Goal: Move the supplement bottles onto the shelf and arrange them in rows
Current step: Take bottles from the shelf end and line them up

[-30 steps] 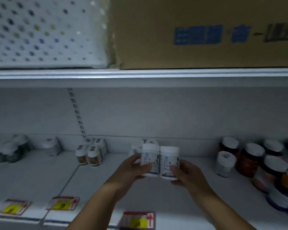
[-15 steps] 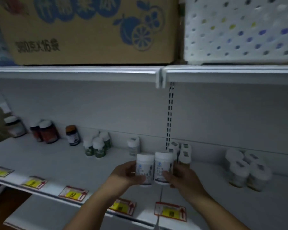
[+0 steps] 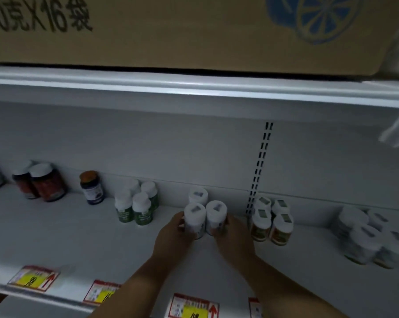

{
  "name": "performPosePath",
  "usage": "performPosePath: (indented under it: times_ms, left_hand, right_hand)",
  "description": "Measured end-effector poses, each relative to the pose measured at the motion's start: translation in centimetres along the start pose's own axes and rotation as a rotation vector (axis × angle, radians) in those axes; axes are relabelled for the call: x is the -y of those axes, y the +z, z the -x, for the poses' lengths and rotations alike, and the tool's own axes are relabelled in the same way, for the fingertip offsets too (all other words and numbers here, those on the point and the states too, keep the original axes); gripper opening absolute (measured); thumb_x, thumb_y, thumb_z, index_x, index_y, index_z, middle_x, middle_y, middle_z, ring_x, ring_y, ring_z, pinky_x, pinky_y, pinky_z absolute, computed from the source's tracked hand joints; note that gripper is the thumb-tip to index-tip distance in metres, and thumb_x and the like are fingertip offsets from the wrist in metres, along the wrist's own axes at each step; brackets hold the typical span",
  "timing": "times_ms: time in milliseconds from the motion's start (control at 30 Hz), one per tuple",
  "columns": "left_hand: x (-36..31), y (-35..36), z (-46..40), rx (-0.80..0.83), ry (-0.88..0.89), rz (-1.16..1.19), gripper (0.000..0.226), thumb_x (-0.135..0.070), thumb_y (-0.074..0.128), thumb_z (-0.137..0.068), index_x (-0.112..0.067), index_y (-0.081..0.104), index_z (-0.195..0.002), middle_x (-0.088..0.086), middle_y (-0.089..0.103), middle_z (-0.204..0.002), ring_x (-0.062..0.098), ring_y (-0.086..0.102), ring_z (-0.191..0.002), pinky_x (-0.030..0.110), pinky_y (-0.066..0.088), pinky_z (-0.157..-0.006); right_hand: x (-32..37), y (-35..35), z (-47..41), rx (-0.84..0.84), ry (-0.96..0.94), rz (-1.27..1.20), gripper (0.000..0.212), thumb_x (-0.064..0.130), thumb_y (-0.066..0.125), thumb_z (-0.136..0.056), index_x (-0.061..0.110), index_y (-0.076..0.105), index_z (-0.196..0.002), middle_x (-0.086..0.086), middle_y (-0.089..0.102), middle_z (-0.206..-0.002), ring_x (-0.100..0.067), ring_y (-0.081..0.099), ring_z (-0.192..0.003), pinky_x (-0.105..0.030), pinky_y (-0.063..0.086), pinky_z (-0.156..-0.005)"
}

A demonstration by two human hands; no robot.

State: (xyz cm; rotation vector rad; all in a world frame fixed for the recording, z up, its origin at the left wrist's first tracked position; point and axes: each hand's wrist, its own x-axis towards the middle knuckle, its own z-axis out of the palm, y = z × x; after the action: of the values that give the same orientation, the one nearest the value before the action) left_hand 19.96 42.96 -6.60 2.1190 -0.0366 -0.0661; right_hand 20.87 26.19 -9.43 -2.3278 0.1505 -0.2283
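Note:
Two white supplement bottles stand side by side on the white shelf [image 3: 83, 244]. My left hand [image 3: 173, 237] grips the left white bottle [image 3: 195, 218]. My right hand [image 3: 234, 239] grips the right white bottle [image 3: 215, 215]. A third white bottle [image 3: 198, 195] of the same kind stands just behind them by the back wall. Whether the two held bottles rest fully on the shelf I cannot tell, as my fingers hide their bases.
Green-labelled bottles [image 3: 136, 206] stand to the left, orange-labelled bottles [image 3: 271, 222] to the right, white bottles [image 3: 368, 237] at far right. Dark and red bottles [image 3: 44, 182] sit at far left. A cardboard box [image 3: 194, 31] fills the shelf above. Price tags [image 3: 32, 277] line the front edge.
The view shifted along the shelf. My hands carried the two white bottles forward and lowered them in front of the single white bottle by the back wall.

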Motion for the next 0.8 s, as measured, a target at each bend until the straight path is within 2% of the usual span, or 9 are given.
performPosePath:
  times_ms: [133, 267, 333, 400, 433, 500, 567, 700, 800]
  left_hand:
    - [0.0, 0.1, -0.5, 0.013, -0.014, 0.047, 0.029, -0.041, 0.066, -0.076, -0.056, 0.054, -0.097, -0.019, 0.066, -0.102, 0.005, 0.06, -0.1, 0.029, 0.046, -0.089]
    - [-0.7, 0.0, -0.1, 0.059, 0.001, 0.047, 0.061, -0.041, 0.063, -0.072, -0.051, 0.04, -0.127, -0.016, 0.057, -0.126, 0.007, 0.052, -0.117, 0.027, 0.04, -0.101]
    - [-0.9, -0.4, -0.1, 0.164, 0.058, -0.03, 0.077, -0.021, 0.067, -0.079, -0.034, 0.021, -0.139, -0.015, 0.038, -0.14, 0.005, 0.04, -0.126, 0.013, 0.032, -0.101]
    - [-1.1, -1.3, 0.0, 0.182, 0.108, -0.107, 0.077, -0.016, 0.065, -0.084, -0.033, 0.013, -0.138, -0.021, 0.028, -0.135, 0.002, 0.035, -0.125, -0.004, 0.026, -0.091]
    - [-0.9, -1.8, 0.0, 0.153, 0.132, -0.142, 0.071, -0.024, 0.064, -0.085, -0.033, 0.019, -0.139, -0.018, 0.031, -0.137, 0.007, 0.034, -0.132, -0.002, 0.025, -0.096]
    - [-1.4, -3.2, 0.0, 0.097, 0.114, -0.257, 0.078, -0.042, 0.061, -0.085, -0.026, 0.016, -0.146, -0.005, 0.025, -0.151, 0.017, 0.021, -0.143, 0.021, 0.021, -0.112]
    - [-2.6, -4.3, -0.3, 0.071, 0.191, -0.407, 0.08, -0.054, 0.053, -0.083, -0.025, 0.015, -0.148, 0.001, 0.017, -0.157, 0.018, 0.015, -0.145, 0.03, 0.017, -0.116]
    - [-7.3, -4.5, -0.5, 0.22, 0.432, -0.732, 0.101, -0.078, 0.013, -0.061, -0.028, 0.011, -0.148, 0.001, 0.004, -0.16, 0.021, 0.001, -0.148, 0.041, 0.01, -0.119]
    - [-10.6, -2.3, -0.6, 0.298, 0.543, -0.905, 0.119, -0.088, 0.001, -0.044, -0.031, 0.006, -0.149, 0.001, -0.004, -0.16, 0.022, -0.007, -0.147, 0.045, 0.006, -0.118]
  right_hand:
    - [0.7, 0.4, -1.4, 0.007, 0.049, 0.059, 0.05, 0.049, 0.052, -0.085, 0.023, 0.05, -0.128, -0.005, 0.061, -0.127, -0.026, 0.056, -0.116, -0.036, 0.047, -0.092]
    - [1.0, 0.4, -2.0, 0.016, 0.096, 0.19, 0.054, 0.046, 0.047, -0.091, 0.02, 0.038, -0.136, -0.009, 0.057, -0.13, -0.027, 0.055, -0.117, -0.036, 0.047, -0.092]
    - [1.2, 0.4, -2.2, 0.024, 0.105, 0.243, 0.058, 0.047, 0.045, -0.091, 0.016, 0.033, -0.138, -0.012, 0.057, -0.129, -0.029, 0.057, -0.114, -0.036, 0.047, -0.089]
    - [1.4, 0.1, -2.2, 0.051, 0.125, 0.285, 0.064, 0.049, 0.043, -0.09, 0.01, 0.029, -0.14, -0.015, 0.055, -0.13, -0.031, 0.057, -0.114, -0.035, 0.046, -0.09]
    - [1.6, -0.3, -2.0, 0.072, 0.118, 0.318, 0.066, 0.05, 0.042, -0.09, 0.008, 0.028, -0.14, -0.015, 0.054, -0.131, -0.032, 0.056, -0.115, -0.036, 0.045, -0.091]
    - [1.9, -1.5, -0.9, 0.117, 0.033, 0.4, 0.064, 0.048, 0.04, -0.09, 0.009, 0.028, -0.139, -0.015, 0.049, -0.135, -0.032, 0.05, -0.12, -0.038, 0.042, -0.099]
    - [2.5, -3.5, 1.1, 0.177, -0.083, 0.464, 0.061, 0.045, 0.038, -0.093, 0.011, 0.026, -0.142, -0.014, 0.038, -0.145, -0.03, 0.038, -0.132, -0.038, 0.03, -0.111]
    - [3.3, -8.3, 5.0, 0.159, -0.389, 0.482, 0.082, 0.069, 0.015, -0.085, 0.014, 0.03, -0.144, -0.012, 0.028, -0.154, -0.033, 0.02, -0.144, -0.05, 0.013, -0.119]
    - [2.5, -12.6, 7.1, 0.261, -0.348, 0.634, 0.071, 0.057, 0.035, -0.091, 0.022, 0.015, -0.149, -0.006, 0.003, -0.16, -0.024, -0.006, -0.147, -0.042, -0.006, -0.12]
